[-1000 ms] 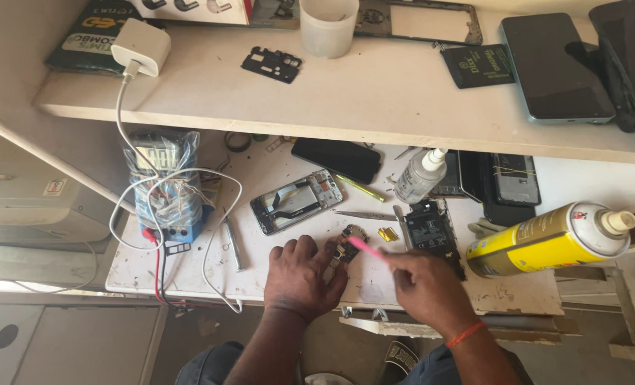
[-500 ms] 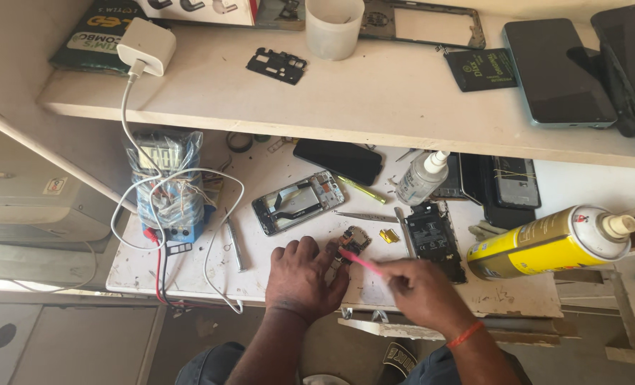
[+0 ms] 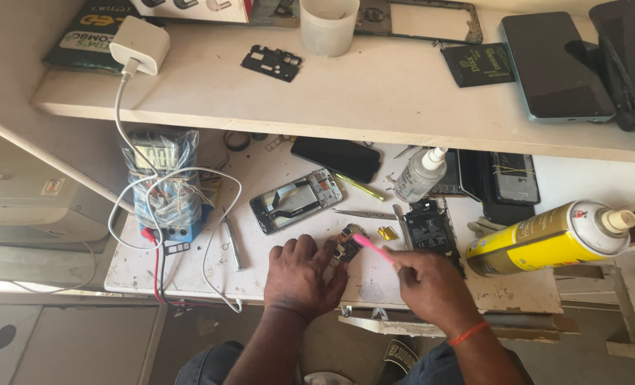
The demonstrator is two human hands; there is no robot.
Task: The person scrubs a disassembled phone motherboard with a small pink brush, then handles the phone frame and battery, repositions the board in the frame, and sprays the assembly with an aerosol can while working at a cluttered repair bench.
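My left hand [image 3: 302,276] lies palm down on the white bench, its fingertips pressing a small dark circuit board [image 3: 347,246] against the surface. My right hand [image 3: 432,285] grips a thin pink tool [image 3: 372,248] whose tip rests on that board. Just behind the board sits an opened phone frame [image 3: 296,200] with its inner parts showing. A pair of metal tweezers [image 3: 364,214] and a small gold part [image 3: 387,232] lie close by.
A yellow spray can [image 3: 546,237] lies on its side at right. A clear squeeze bottle [image 3: 419,175], dark phone parts [image 3: 432,229] and a wrapped multimeter [image 3: 162,187] with leads stand on the bench. An upper shelf [image 3: 374,93] carries a charger, a cup and phones.
The pink tool's tip has shifted slightly left onto the board. My left hand stays pressed on the board.
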